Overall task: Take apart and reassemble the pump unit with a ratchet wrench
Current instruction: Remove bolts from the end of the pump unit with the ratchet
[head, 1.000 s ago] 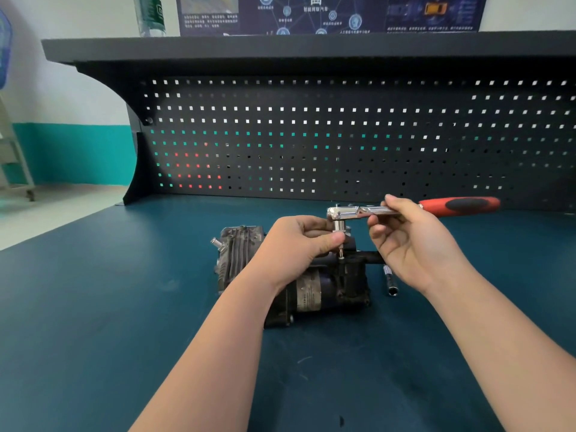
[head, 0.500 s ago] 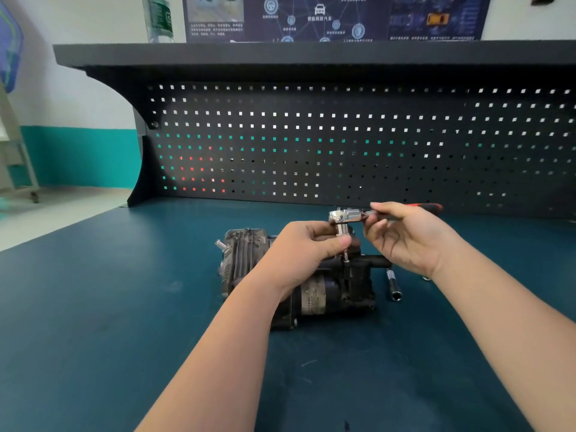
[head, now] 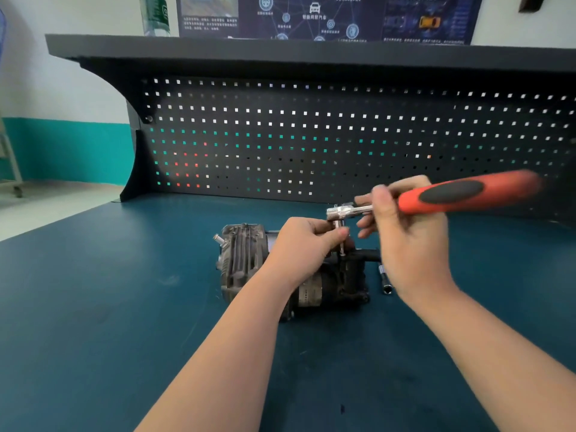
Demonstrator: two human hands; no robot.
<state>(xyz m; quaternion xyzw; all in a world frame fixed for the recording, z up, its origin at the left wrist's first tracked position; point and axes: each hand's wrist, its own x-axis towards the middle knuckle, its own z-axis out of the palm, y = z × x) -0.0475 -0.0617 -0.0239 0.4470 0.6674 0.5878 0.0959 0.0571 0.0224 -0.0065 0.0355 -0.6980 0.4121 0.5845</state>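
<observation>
Pump [head: 280, 275] lies on its side on the dark blue bench [head: 93, 307], a little right of the middle and well in front of the pegboard [head: 311, 135], with its ribbed metal end to the left and a black body to the right. A pale label band wraps its middle; the print on it is too small to read. A short silver nipple sticks out at its far left. The left hand [head: 307, 244] rests over the pump's top, its grip pinched shut with thumb and fingers around the thin bit shaft under the wrench [head: 436, 199] head, steadying it upright on the pump. The right hand [head: 405, 235] has its grip loosely closed on the chrome neck of the wrench, just behind the head, with the lower fingers spread. The red and black handle points out to the right and is blurred. A loose silver socket [head: 385, 280] lies on the bench just right of the pump, partly behind the right hand. Above the shelf [head: 280, 51] a dark blue poster [head: 327, 17] shows car icons, linked circles and small Chinese writing, none of it legible, and a green-labelled bottle [head: 155, 14] stands to its left.
</observation>
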